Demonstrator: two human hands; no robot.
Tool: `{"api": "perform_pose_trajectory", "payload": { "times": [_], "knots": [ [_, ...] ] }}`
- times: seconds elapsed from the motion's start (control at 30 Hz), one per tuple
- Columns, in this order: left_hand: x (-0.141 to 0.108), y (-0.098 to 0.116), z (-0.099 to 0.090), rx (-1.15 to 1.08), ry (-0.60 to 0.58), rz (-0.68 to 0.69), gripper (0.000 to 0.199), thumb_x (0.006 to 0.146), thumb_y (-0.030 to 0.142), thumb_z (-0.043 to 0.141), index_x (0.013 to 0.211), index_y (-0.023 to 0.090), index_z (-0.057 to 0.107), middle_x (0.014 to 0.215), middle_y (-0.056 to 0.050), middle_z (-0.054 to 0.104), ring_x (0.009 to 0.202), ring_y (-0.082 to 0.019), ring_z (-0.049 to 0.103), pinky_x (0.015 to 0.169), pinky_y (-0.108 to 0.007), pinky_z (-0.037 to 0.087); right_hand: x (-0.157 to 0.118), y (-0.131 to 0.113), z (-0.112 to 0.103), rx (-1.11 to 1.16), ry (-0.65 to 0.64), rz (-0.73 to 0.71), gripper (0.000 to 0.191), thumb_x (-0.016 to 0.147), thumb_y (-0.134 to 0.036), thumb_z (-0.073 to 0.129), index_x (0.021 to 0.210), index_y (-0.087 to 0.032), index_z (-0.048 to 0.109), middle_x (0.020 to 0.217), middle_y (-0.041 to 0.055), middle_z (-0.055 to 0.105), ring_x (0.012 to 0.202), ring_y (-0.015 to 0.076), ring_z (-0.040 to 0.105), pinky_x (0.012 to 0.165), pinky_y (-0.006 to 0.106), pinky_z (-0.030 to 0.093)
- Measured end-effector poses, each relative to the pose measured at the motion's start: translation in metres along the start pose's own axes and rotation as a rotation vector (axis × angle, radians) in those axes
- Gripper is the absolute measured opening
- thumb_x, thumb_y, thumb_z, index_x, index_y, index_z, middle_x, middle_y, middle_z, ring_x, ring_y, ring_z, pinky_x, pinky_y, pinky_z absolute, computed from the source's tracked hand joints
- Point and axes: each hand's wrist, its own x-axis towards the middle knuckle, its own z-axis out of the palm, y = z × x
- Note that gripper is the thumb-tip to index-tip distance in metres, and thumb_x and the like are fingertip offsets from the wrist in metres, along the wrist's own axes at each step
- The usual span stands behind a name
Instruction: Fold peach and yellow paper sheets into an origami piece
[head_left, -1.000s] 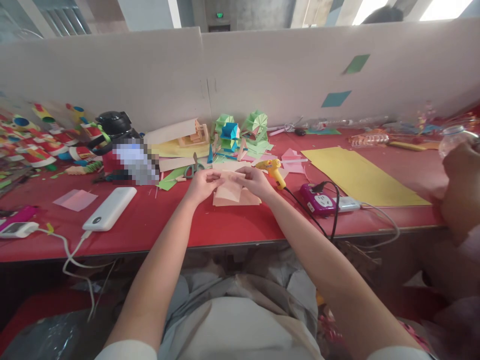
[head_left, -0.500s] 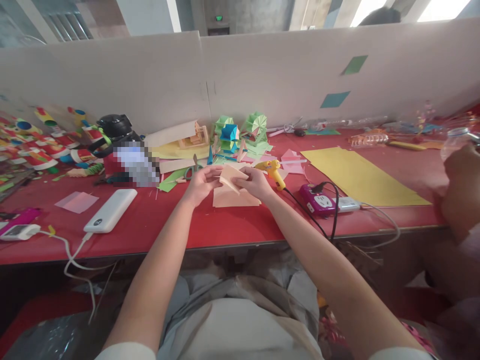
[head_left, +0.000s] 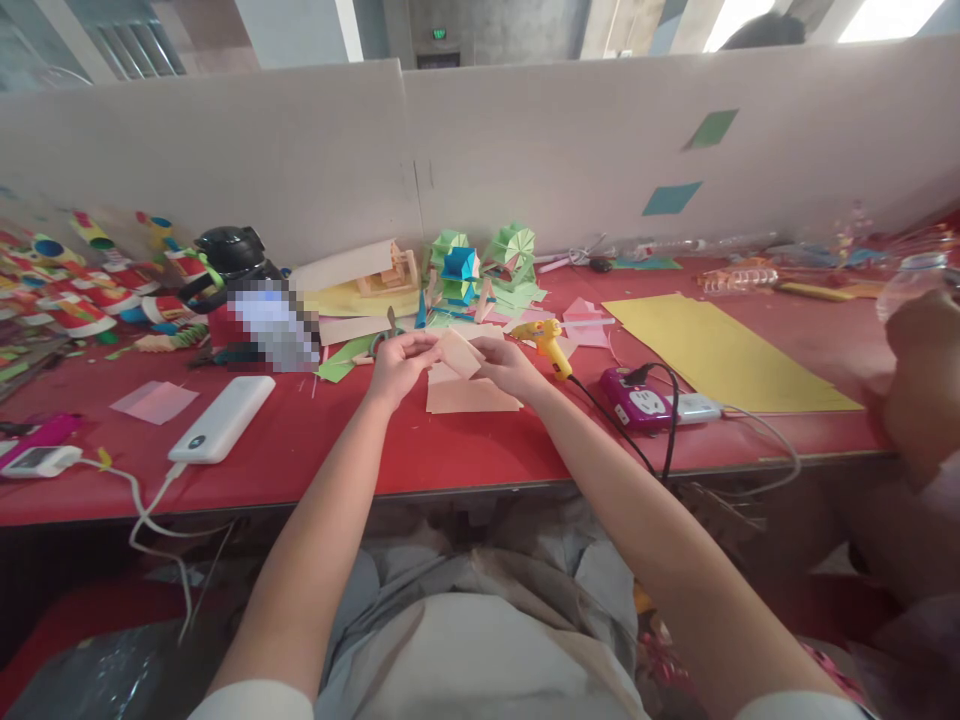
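Note:
Between my two hands is a small folded piece of pale peach paper, held just above the table. My left hand pinches its left corner with thumb and fingers. At its right edge, my right hand grips it the same way. Beneath lies a peach sheet of paper flat on the red table. Scissors, partly hidden, lie behind my left hand. A yellow glue gun rests to the right of my right hand.
Folded green and blue paper shapes stand behind my hands. A purple power strip and yellow sheets lie right; a white power bank and black-lidded bottle are left. Another person's arm is at far right.
The folded peach paper has turned in my hands and now lies flatter, with its corner no longer pointing down. My left fingers have closed in on its left side.

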Motion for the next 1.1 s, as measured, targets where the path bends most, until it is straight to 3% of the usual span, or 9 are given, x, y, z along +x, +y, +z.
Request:
{"api": "perform_pose_trajectory", "payload": {
  "times": [0.13,0.37,0.93,1.1],
  "knots": [
    [0.002,-0.004,0.001,0.039,0.023,-0.005,0.028,0.064,0.031,0.078,0.086,0.016,0.072,0.081,-0.007,0.074,0.076,-0.020,0.068,0.070,-0.032,0.054,0.000,-0.003,0.001,0.059,0.085,0.027,0.036,0.081,-0.047,0.064,0.104,-0.020,0.070,0.105,0.0068,0.071,0.093,0.0200,0.066,0.075,0.031,0.057],
    [-0.001,-0.008,0.005,0.203,-0.050,0.129,0.028,0.074,0.037,0.071,0.091,0.015,0.073,0.085,-0.008,0.073,0.077,-0.019,0.066,0.068,-0.029,0.051,0.000,0.007,0.009,-0.021,0.109,-0.010,0.036,0.070,-0.045,0.077,0.091,-0.017,0.069,0.084,0.0067,0.072,0.080,0.0208,0.068,0.065,0.030,0.055],
    [-0.003,-0.015,0.009,0.467,-0.179,0.218,0.018,0.092,0.034,0.049,0.082,0.019,0.051,0.077,0.000,0.056,0.074,-0.016,0.053,0.068,-0.027,0.039,-0.002,0.008,0.013,0.023,0.051,-0.014,0.036,0.071,-0.049,0.076,0.078,-0.017,0.061,0.075,0.0033,0.067,0.071,0.0159,0.065,0.067,0.031,0.055],
    [-0.001,-0.015,0.009,0.363,-0.179,0.222,0.018,0.092,0.034,0.049,0.081,0.019,0.050,0.076,0.000,0.053,0.073,-0.016,0.051,0.068,-0.027,0.040,-0.001,0.007,0.012,0.096,0.026,0.037,0.042,0.067,-0.051,0.079,0.087,-0.018,0.063,0.076,0.0018,0.068,0.072,0.0159,0.066,0.065,0.030,0.057]
  ]
}}
